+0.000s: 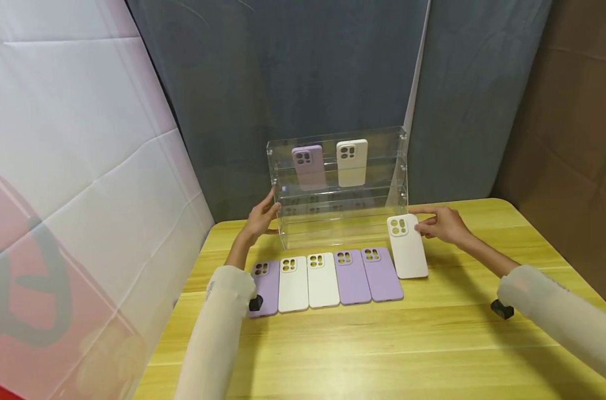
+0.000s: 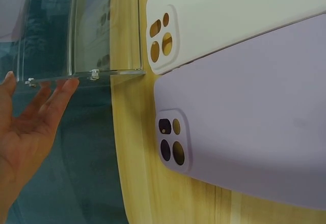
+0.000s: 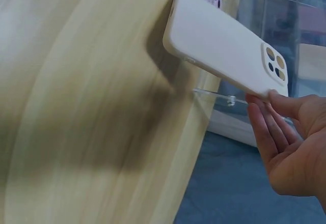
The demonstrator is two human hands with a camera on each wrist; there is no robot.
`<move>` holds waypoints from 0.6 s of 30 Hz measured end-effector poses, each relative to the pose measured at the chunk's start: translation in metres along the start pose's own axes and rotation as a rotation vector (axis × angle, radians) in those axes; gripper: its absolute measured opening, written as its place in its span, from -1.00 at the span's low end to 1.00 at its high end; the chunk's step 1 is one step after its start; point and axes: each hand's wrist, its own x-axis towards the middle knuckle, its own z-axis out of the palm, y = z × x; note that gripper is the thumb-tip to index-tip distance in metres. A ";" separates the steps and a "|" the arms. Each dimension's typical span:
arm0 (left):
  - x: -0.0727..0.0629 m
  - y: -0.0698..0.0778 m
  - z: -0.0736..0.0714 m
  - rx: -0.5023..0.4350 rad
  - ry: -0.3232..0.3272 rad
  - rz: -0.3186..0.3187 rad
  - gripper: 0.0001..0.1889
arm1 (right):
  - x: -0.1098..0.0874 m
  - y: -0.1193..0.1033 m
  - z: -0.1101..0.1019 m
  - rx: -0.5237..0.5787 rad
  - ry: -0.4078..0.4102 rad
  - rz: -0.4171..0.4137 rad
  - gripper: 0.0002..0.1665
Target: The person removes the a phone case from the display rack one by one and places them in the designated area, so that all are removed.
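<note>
My right hand pinches a white phone case by its upper right edge, thumb on one side and fingers on the other. The case is tilted, its camera cutouts at the top. At the left side of a clear acrylic display rack, my left hand touches the side panel; in the left wrist view its fingertips rest along the panel edge. A purple phone case and a white phone case stand on the rack's upper tier.
On the wooden table, several phone cases lie in a row before the rack: a purple case at left, two white cases and two more purple cases. A grey curtain hangs behind, with a white wall sheet at left.
</note>
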 end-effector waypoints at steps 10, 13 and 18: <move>-0.001 0.000 -0.001 -0.006 0.000 -0.020 -0.32 | -0.009 0.017 0.014 0.063 0.003 0.030 -0.47; -0.002 0.002 -0.001 -0.022 -0.009 -0.031 -0.31 | -0.010 0.023 0.020 0.067 0.016 0.026 -0.49; -0.010 0.018 0.000 -0.050 -0.037 -0.047 -0.30 | -0.011 0.035 0.029 0.048 0.038 0.070 -0.51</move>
